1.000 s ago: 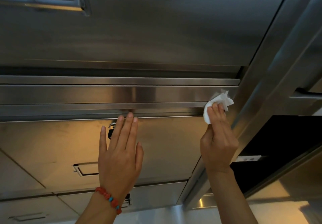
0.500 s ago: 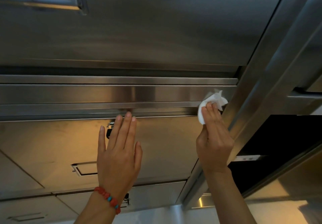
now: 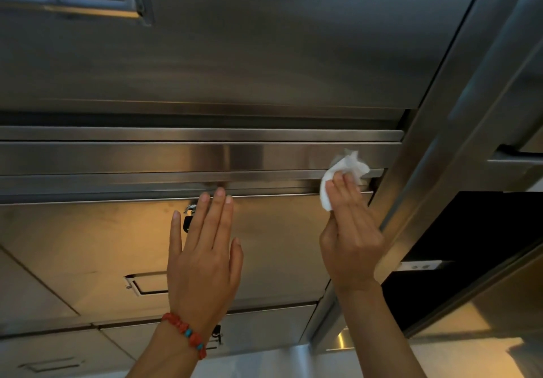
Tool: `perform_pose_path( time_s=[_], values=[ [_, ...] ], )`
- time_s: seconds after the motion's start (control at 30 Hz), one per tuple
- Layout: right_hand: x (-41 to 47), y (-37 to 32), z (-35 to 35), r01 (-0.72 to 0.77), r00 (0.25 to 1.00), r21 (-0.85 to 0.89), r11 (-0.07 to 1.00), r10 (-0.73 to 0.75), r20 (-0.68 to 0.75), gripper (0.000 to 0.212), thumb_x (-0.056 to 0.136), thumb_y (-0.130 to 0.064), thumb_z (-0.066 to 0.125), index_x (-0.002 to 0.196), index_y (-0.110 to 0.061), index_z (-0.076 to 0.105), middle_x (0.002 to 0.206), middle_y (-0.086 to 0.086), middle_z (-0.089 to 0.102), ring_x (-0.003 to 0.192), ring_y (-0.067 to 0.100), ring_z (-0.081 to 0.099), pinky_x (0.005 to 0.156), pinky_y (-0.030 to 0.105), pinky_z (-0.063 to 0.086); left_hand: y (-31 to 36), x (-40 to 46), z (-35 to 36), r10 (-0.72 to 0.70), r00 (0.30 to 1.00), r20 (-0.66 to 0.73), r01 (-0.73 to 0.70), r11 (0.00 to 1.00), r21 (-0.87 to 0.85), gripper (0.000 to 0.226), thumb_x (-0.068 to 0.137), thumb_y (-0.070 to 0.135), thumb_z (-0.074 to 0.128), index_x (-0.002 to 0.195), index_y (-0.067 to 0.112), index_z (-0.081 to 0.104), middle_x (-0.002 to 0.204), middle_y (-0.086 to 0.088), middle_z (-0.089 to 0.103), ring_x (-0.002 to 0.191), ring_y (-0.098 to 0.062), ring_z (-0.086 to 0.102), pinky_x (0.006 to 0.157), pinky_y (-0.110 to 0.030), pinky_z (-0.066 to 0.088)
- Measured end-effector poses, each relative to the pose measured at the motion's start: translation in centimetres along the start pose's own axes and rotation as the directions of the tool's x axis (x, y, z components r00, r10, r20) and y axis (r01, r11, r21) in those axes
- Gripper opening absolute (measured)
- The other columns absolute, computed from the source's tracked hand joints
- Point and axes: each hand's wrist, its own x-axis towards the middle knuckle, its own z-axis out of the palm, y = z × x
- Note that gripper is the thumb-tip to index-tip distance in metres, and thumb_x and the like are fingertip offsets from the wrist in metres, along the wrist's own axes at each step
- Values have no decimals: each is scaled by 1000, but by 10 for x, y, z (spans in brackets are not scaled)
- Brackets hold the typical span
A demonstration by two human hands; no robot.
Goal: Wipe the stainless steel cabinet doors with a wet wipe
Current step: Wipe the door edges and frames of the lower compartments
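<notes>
My right hand (image 3: 349, 230) presses a crumpled white wet wipe (image 3: 345, 174) against the horizontal steel rail (image 3: 176, 157) between two cabinet doors, near the rail's right end. Its fingers lie over the wipe and its thumb is hidden behind. My left hand (image 3: 205, 260), wearing a red bead bracelet, rests flat with straight fingers on the lower stainless steel cabinet door (image 3: 88, 245), just below the rail. It partly covers a small lock (image 3: 188, 219). The upper steel door (image 3: 264, 39) fills the top of the view.
A vertical steel post (image 3: 435, 142) runs beside the right hand. Right of it is a dark open compartment (image 3: 470, 245). A recessed handle (image 3: 144, 283) sits in the lower door, another handle (image 3: 88, 4) in the upper door. More steel doors (image 3: 44, 357) lie below.
My right hand has slid the wipe leftward along the rail, away from the vertical post. My left hand has stayed on the lower door.
</notes>
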Motion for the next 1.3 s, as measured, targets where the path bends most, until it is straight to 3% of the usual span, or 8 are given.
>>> perform_pose_path(
  time_s=[0.17,0.4,0.53,1.07,1.3],
  values=[
    [1,9,-3,83,995,19,996,-84,55,24,91,10,48,108,7,65,115,21,63,112,31,59,95,43,49,1,0,-1,-1,1000,9,0,1000,11,52,89,25,36,134,2,47,141,-14,43,133,-23,32,111,-47,16],
    [3,32,-10,-67,997,-52,996,65,-39,29,97,2,39,105,12,65,112,24,63,109,36,60,86,49,53,1,0,-1,-4,1000,22,4,1000,15,52,89,25,36,135,2,45,141,-14,43,133,-23,31,110,-49,17],
    [2,16,-5,-108,994,-42,993,107,-37,37,101,-6,33,105,12,66,112,23,64,109,35,59,87,47,53,1,1,-3,-7,999,42,7,1000,-7,52,89,26,35,134,2,46,142,-13,42,133,-23,31,110,-48,17],
    [1,-54,15,-48,999,-1,999,48,-12,26,90,11,45,102,10,68,109,22,65,108,36,60,81,48,55,-40,-5,-22,2,999,43,1,999,-54,52,90,25,36,137,3,41,145,-11,36,135,-22,28,108,-51,19],
    [-2,-88,28,-43,999,14,999,43,8,25,96,1,45,103,10,67,110,22,65,108,35,59,82,49,55,-70,-15,-29,-28,994,103,30,999,-24,54,91,29,31,136,2,41,144,-14,37,135,-23,27,109,-52,18]
  ],
)
